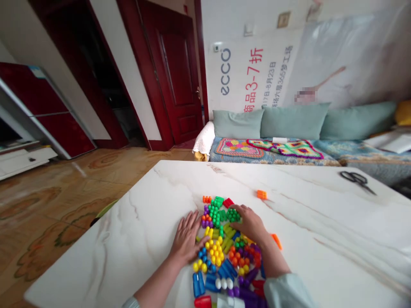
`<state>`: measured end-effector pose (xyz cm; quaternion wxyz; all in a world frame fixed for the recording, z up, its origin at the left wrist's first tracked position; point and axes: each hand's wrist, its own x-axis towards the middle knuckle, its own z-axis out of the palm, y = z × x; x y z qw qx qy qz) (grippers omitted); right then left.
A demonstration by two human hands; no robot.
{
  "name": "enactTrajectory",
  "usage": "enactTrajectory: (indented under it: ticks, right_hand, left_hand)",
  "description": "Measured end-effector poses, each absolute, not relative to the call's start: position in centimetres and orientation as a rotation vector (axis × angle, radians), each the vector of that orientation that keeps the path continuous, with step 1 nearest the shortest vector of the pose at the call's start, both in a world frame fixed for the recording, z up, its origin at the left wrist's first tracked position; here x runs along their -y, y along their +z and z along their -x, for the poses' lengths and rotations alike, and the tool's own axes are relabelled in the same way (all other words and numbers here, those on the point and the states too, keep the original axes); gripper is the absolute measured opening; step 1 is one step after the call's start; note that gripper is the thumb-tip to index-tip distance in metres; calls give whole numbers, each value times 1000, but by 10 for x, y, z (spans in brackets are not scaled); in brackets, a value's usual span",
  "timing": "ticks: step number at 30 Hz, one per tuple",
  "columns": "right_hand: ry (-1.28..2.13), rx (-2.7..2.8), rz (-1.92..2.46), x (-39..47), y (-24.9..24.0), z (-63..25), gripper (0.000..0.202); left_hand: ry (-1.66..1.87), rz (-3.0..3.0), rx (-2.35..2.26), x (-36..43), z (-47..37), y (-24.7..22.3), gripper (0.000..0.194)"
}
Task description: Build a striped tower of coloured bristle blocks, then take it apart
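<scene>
On the white, brown-veined table [141, 214], spreading the bare left hand [186, 240] open, palm down, holding nothing visible, beside yellow round-knobbed plastic pieces [215, 251]. Curling the bare right hand [250, 223] over green round-knobbed plastic pieces [232, 215] toward the far end of a multicoloured plastic heap [228, 245]; cannot tell whether gripping any.

Multicoloured pieces [216, 253], white veined tabletop [138, 235], red door [178, 81], grey-green cushions [293, 122]

Lie bunched together on a white, brown-veined tabletop [138, 239], with glossy green round-knobbed pieces [233, 215] toward the far end, glossy yellow round-knobbed pieces [215, 253] around the middle and smooth blue tubular pieces [198, 284] nearer. Include an orange ridged block [261, 194], apart from the rest, to the right.
</scene>
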<state>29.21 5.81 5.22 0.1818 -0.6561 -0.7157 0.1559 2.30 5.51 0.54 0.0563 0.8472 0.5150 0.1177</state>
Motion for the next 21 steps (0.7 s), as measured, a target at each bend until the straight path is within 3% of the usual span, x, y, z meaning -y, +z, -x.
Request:
enactTrajectory:
  ticks: [3, 8, 10, 14, 16, 21]
  right_hand:
    - [390, 2058, 1924, -56, 66, -278, 50]
    - [345, 2126, 1873, -63, 95, -255, 26]
    - [348, 2224, 1735, -67, 100, -243, 33]
    - [389, 2480, 1649, -75, 89, -218, 77]
    - [405, 2473, 1690, -78, 79, -210, 84]
    - [431, 2279, 1713, -83, 72, -211, 44]
  left_hand:
    - [400, -2561, -1563, -52, -24, 7, 68]
    - [470, -2512, -1565, -50, -24, 9, 71]
    - [479, -2488, -1553, -51, -24, 9, 71]
    - [515, -2463, -1522, -52, -23, 7, 69]
    - [549, -2449, -1523, -52, -23, 7, 70]
    - [593, -2413, -1538, -50, -23, 9, 72]
